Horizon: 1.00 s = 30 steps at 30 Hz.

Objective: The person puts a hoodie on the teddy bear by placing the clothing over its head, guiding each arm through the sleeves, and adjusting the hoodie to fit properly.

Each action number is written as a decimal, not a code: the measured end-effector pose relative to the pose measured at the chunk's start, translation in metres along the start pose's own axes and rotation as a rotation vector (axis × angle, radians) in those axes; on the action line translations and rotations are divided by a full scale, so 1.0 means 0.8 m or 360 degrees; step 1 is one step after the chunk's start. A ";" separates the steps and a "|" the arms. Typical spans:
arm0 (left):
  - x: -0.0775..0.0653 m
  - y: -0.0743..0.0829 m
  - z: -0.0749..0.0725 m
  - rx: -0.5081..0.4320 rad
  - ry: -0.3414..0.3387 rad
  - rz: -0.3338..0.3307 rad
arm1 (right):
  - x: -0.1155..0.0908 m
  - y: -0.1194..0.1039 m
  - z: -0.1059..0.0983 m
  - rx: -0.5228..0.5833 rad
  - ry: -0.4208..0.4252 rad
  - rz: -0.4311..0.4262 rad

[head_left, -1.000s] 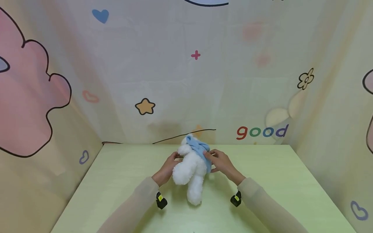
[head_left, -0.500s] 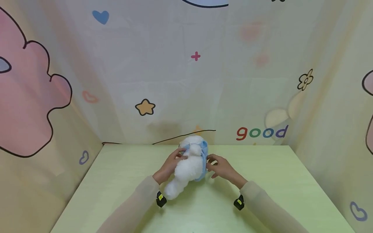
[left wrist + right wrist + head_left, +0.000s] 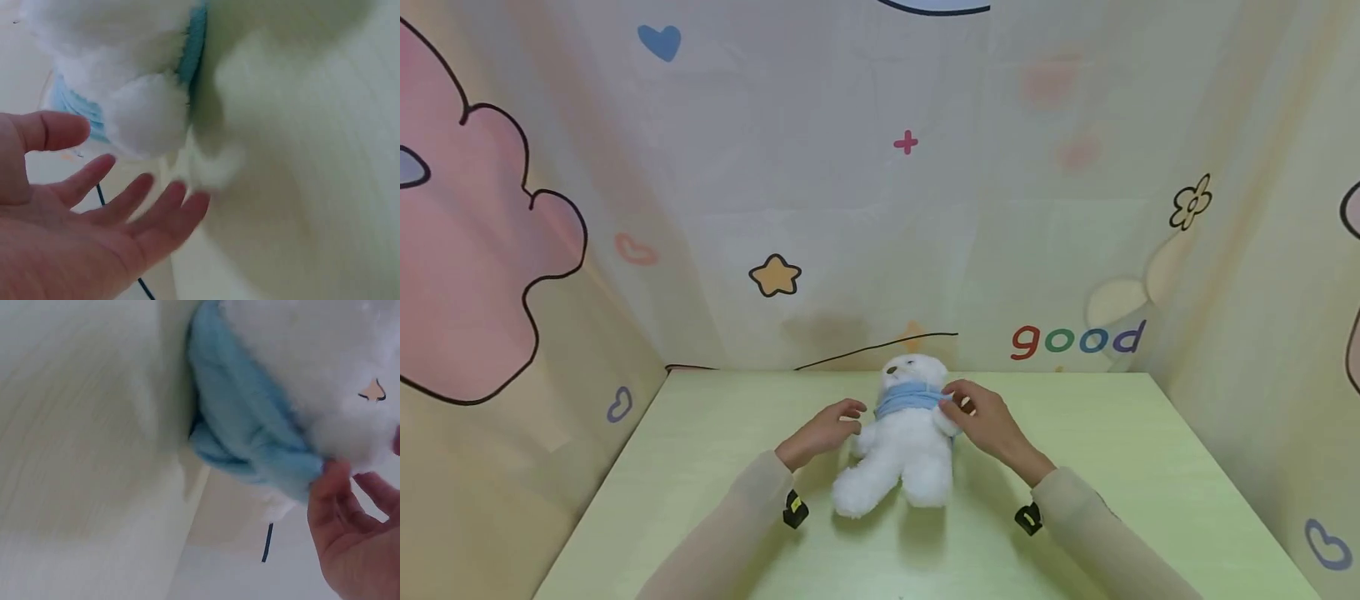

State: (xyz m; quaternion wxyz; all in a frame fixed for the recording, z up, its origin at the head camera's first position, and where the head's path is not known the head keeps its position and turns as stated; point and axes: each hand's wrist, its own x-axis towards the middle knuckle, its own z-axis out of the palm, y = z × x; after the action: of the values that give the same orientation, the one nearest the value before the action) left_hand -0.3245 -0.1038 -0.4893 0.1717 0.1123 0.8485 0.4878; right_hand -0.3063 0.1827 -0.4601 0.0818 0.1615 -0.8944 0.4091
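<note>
A white plush bear [image 3: 901, 442] faces front on the pale green table, with a blue scarf [image 3: 912, 398] round its neck. More of the blue cloth hangs down behind it, as the right wrist view shows. My right hand [image 3: 996, 421] is at the bear's shoulder, its fingertips pinching the edge of the scarf [image 3: 250, 434]. To the other side, my left hand [image 3: 820, 435] is beside the bear's arm with fingers spread and nothing in them. In the left wrist view a small gap separates that hand [image 3: 94, 225] from the bear's white fur [image 3: 147, 115].
The pale green table [image 3: 715, 467] ends at a printed cloth backdrop [image 3: 850, 192] just behind the bear. Cloth sides stand to the left and right. A small black device [image 3: 795, 508] is under my left wrist and another black device [image 3: 1028, 518] under my right.
The bear has turned from its side and back to face front. My left hand has let go and drawn away to the left. My right hand has shifted onto the scarf at the shoulder.
</note>
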 end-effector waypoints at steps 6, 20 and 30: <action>0.000 -0.011 0.007 -0.0300 -0.0226 -0.0015 | -0.007 -0.003 -0.013 0.0274 -0.0256 0.0082; 0.000 -0.019 -0.003 -0.0624 -0.0268 0.0051 | -0.001 0.034 -0.034 0.0558 -0.0680 0.0266; 0.000 -0.012 0.001 -0.0497 -0.0285 0.0142 | -0.001 0.041 -0.021 0.0513 -0.0718 0.0322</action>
State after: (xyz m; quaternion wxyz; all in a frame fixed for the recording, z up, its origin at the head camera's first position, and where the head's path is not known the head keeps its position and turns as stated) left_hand -0.3244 -0.1078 -0.4979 0.2400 0.1647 0.7380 0.6088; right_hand -0.3168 0.2160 -0.4729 -0.1870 0.1693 -0.8251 0.5056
